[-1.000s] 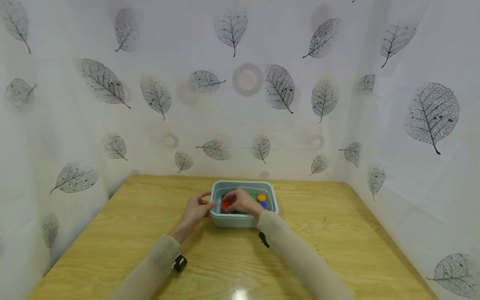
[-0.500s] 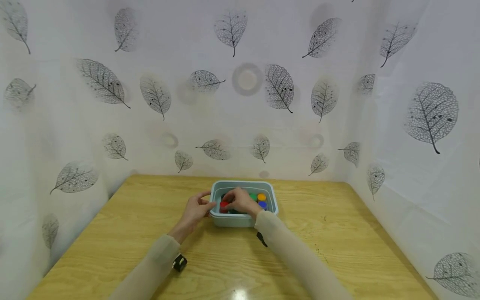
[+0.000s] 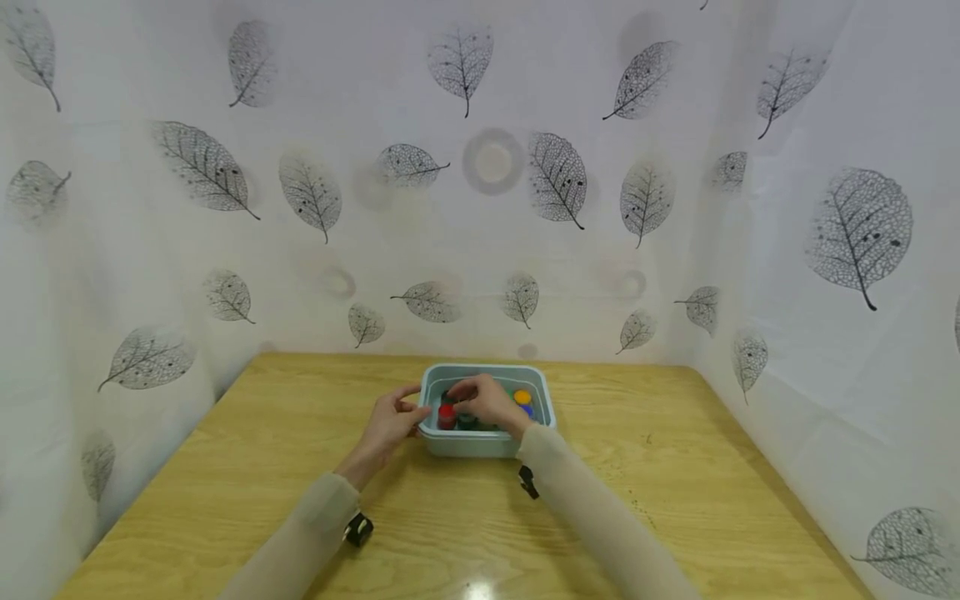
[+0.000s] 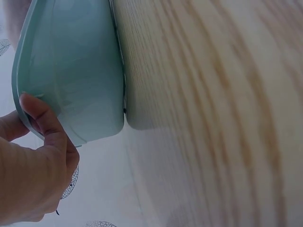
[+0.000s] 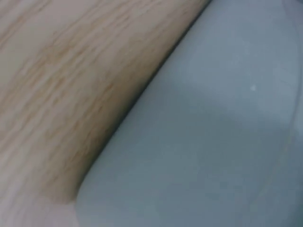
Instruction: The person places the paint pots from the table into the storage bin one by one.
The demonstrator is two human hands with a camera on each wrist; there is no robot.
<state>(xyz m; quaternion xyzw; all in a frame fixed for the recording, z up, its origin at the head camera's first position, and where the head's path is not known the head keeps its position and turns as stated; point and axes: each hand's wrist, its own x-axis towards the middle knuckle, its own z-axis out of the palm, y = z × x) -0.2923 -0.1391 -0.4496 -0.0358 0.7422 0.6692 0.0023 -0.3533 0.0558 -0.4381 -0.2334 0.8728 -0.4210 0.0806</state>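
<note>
In the head view, a pale blue-green plastic tub stands on the table. My left hand grips its left rim; the left wrist view shows the thumb and fingers pinching the tub's edge. My right hand reaches down inside, fingers bent among small jars with coloured lids. A red-lidded jar stands upright at the left, just below the right fingertips. Next to it is a dark green jar. A dark lid shows by the fingertips; I cannot tell whether they hold it. The right wrist view shows only the tub's outer wall.
On the tub's right side are an orange-lidded jar and a blue lid, with a green one partly behind the right hand. The tub rests near the back of the wooden table. A white curtain with leaf prints surrounds it.
The red-lidded jar has come down from the right fingertips and stands in the tub's left part. The right hand has shifted slightly right and off it. The left hand stays on the rim.
</note>
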